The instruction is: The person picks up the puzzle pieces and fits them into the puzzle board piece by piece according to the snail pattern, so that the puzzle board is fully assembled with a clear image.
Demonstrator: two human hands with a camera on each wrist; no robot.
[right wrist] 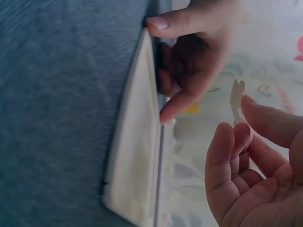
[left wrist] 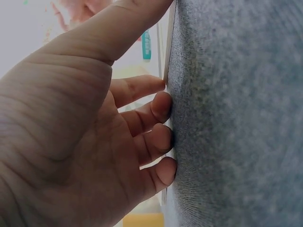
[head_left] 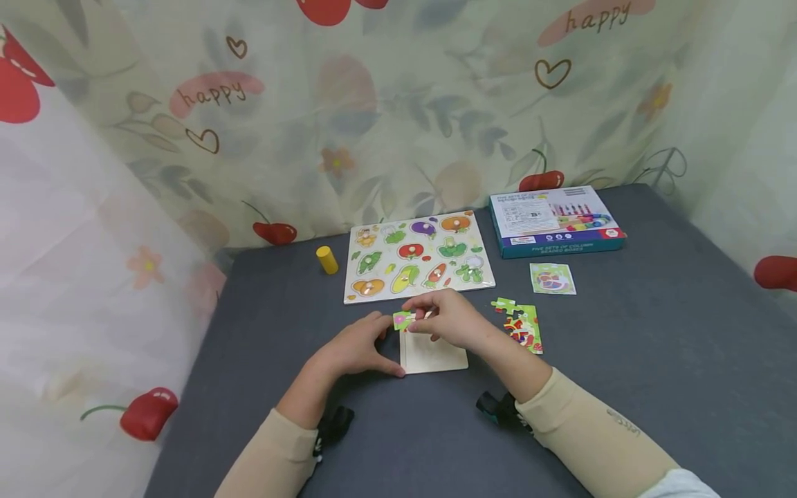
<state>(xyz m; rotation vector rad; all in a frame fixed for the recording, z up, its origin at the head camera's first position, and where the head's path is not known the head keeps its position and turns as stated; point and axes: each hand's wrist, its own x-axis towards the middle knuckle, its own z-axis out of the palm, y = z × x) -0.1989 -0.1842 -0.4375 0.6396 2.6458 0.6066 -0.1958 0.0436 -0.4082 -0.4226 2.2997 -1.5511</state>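
Note:
My left hand (head_left: 358, 346) rests at the left side of a pale, square wooden puzzle tray (head_left: 436, 356). Its thumb touches the near corner and its index finger reaches the far corner; the other fingertips rest on the cloth, as the left wrist view shows. Above the tray's far left part, my right hand (head_left: 448, 319) pinches a green puzzle piece (head_left: 400, 320) with a pink patch between thumb and fingers. In the right wrist view the piece (right wrist: 235, 99) is edge-on, clear of the tray (right wrist: 135, 142). Right of the tray lie several colourful puzzle pieces (head_left: 529, 325), some overlapping.
Behind the tray lies a vegetable puzzle board (head_left: 411, 252). A yellow cylinder (head_left: 326, 260) stands to its left. At the back right are a flat blue and white box (head_left: 557, 220) and a small picture card (head_left: 553, 279). A printed curtain (head_left: 398, 124) borders the grey table (head_left: 654, 346).

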